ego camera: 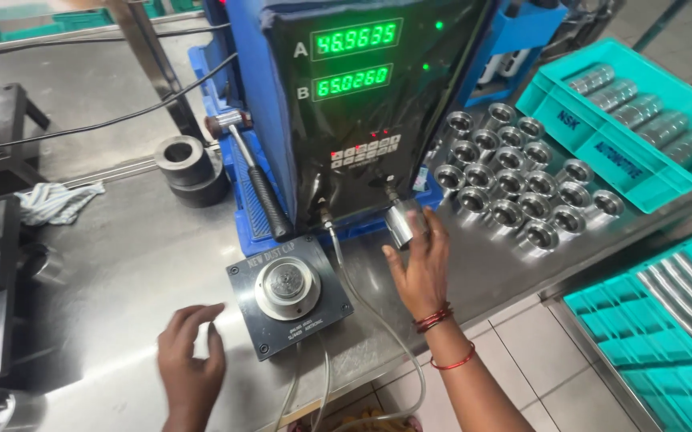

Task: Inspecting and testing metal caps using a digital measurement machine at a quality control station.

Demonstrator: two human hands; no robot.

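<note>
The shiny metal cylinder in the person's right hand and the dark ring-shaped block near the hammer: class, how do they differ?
The shiny metal cylinder is bright and polished; the dark ring-shaped metal block is dull and near black. The cylinder is held tilted off the steel table by the right hand; the block rests flat, stacked on another dark block, untouched. The block looks wider and squatter. Both are round metal parts.

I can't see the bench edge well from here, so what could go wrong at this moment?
1. The right hand holds a metal sleeve by the fingertips; it might slip onto the steel bench.
2. Hoses hang off the bench edge by that wrist and could snag.
3. The hammer leans against the blue gauge unit and may slide.
</note>
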